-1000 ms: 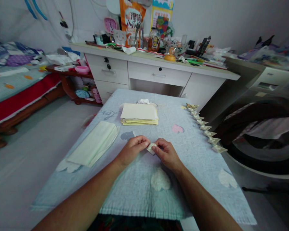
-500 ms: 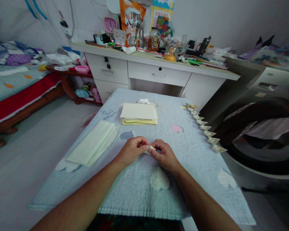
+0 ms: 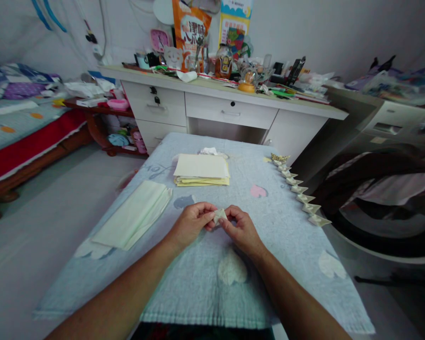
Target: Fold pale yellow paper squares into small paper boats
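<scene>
Between my two hands is a small folded piece of pale paper (image 3: 219, 216), held above the cloth-covered table (image 3: 283, 264). My left hand (image 3: 197, 218) pinches its left side with thumb and fingers. On the other side my right hand (image 3: 241, 227) grips it the same way. A row of several folded paper boats (image 3: 305, 198) runs along the table's right edge, with a patterned one (image 3: 279, 157) at the far end. Ahead of my hands lies a stack of cream and yellow paper (image 3: 201, 166). Pale green sheets (image 3: 132, 215) lie to the left.
A crumpled white tissue (image 3: 208, 151) is behind the paper stack. Beyond the table stands a white desk (image 3: 163, 101) crowded with jars and packets. A bed (image 3: 24, 125) is at the left and a front-loading washing machine (image 3: 393, 125) at the right.
The folded paper has turned up between my fingers, so more of its face shows now. My hands stay closed on it in nearly the same place; the view has shifted slightly.
</scene>
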Available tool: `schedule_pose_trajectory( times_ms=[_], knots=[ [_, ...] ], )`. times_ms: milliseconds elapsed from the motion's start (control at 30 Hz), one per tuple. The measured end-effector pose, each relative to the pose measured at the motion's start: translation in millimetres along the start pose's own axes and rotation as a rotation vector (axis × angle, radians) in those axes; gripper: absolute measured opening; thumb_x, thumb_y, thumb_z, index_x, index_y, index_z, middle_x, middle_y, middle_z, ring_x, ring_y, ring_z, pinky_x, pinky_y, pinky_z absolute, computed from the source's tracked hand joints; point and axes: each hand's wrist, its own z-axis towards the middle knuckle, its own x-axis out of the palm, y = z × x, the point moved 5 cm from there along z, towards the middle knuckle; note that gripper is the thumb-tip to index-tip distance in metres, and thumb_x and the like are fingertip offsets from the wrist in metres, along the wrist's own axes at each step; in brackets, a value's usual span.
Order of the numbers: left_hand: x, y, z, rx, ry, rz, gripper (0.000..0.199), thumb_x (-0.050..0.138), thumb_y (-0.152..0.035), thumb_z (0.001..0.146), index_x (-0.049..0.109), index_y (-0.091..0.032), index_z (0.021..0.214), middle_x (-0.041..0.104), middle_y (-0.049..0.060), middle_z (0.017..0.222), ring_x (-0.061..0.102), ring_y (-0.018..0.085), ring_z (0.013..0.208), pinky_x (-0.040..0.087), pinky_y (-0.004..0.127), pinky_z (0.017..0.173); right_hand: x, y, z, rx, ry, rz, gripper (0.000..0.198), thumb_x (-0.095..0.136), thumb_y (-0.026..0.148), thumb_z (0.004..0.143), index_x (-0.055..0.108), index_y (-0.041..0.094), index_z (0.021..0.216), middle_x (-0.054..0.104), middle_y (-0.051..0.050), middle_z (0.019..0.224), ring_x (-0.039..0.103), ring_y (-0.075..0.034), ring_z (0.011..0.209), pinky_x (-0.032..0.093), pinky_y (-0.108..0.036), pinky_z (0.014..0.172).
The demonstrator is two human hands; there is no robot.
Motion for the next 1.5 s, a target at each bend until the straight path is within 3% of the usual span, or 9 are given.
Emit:
schedule_pose_trajectory(
  times_ms=[167,400,533,633,700,800,900,1300,1500],
  knots=[
    [2,5,1,0.005,0.008,-0.023,0.017,0.062,-0.028,0.079,0.058,-0.013,0.087,0.063,-0.001,0.065,0.058,0.010,0.055,0.045,0.023,0.054,3,-1,0,0.005,-0.046,0.034,0.013,0.065,0.031,0.080,0.062,0.019,0.083,0.057,-0.001,0.077,0.051,-0.014,0.072,0.040,-0.025,0.067],
    [4,5,1,0.043,0.007,0.047,0.013,0.059,-0.027,0.082,0.056,-0.014,0.085,0.063,-0.001,0.067,0.059,0.011,0.059,0.047,0.023,0.057,3,-3,1,0.037,-0.059,0.072,0.009,0.061,0.027,0.082,0.061,0.019,0.080,0.056,0.002,0.069,0.050,-0.012,0.064,0.038,-0.024,0.063],
    [6,1,-2,0.128,-0.004,0.228,0.013,0.058,-0.024,0.082,0.060,-0.016,0.092,0.064,0.001,0.076,0.062,0.013,0.069,0.049,0.024,0.063,-1,3,1,-0.092,-0.087,-0.142,0.006,0.059,0.021,0.083,0.060,0.019,0.077,0.055,0.000,0.072,0.051,-0.014,0.071,0.038,-0.026,0.067],
    [6,-7,-5,0.260,-0.067,0.432,0.026,0.060,-0.015,0.077,0.061,-0.019,0.102,0.064,0.003,0.096,0.062,0.014,0.077,0.049,0.023,0.064,-3,6,1,-0.196,-0.103,-0.379,0.005,0.059,0.014,0.080,0.060,0.019,0.079,0.055,-0.001,0.075,0.050,-0.017,0.077,0.035,-0.029,0.072],
    [8,-12,-7,0.348,-0.075,0.526,0.024,0.060,-0.012,0.076,0.061,-0.020,0.098,0.061,0.004,0.102,0.060,0.013,0.079,0.048,0.023,0.064,-2,7,1,-0.234,-0.084,-0.541,0.008,0.059,0.011,0.078,0.061,0.019,0.080,0.056,-0.002,0.077,0.048,-0.018,0.080,0.033,-0.031,0.074],
    [10,-16,-7,0.439,-0.056,0.638,0.010,0.056,-0.010,0.080,0.060,-0.019,0.083,0.060,0.001,0.088,0.057,0.013,0.079,0.047,0.025,0.072,1,7,0,-0.250,-0.031,-0.715,0.011,0.059,0.011,0.078,0.063,0.020,0.083,0.056,-0.003,0.081,0.046,-0.020,0.084,0.030,-0.033,0.076],
    [12,-15,-6,0.480,-0.037,0.718,0.014,0.053,-0.005,0.079,0.056,-0.018,0.075,0.058,0.000,0.081,0.056,0.013,0.079,0.044,0.026,0.075,2,6,0,-0.237,0.001,-0.798,0.013,0.058,0.010,0.077,0.063,0.020,0.084,0.057,-0.004,0.084,0.045,-0.021,0.086,0.029,-0.034,0.077],
    [9,-4,-4,0.507,0.007,1.002,0.017,0.052,-0.002,0.078,0.055,-0.018,0.076,0.059,0.001,0.079,0.054,0.016,0.080,0.041,0.028,0.074,2,-8,-1,-0.112,0.097,-0.661,0.014,0.059,0.009,0.075,0.060,0.019,0.085,0.059,-0.003,0.087,0.046,-0.020,0.087,0.029,-0.032,0.078],
    [10,-10,-9,0.522,0.036,1.151,0.015,0.057,-0.004,0.078,0.060,-0.019,0.080,0.063,0.001,0.082,0.052,0.018,0.083,0.040,0.030,0.075,1,-7,-3,-0.130,0.123,-0.679,0.015,0.060,0.010,0.079,0.065,0.021,0.088,0.059,-0.003,0.089,0.045,-0.020,0.089,0.027,-0.032,0.079]
  ],
)
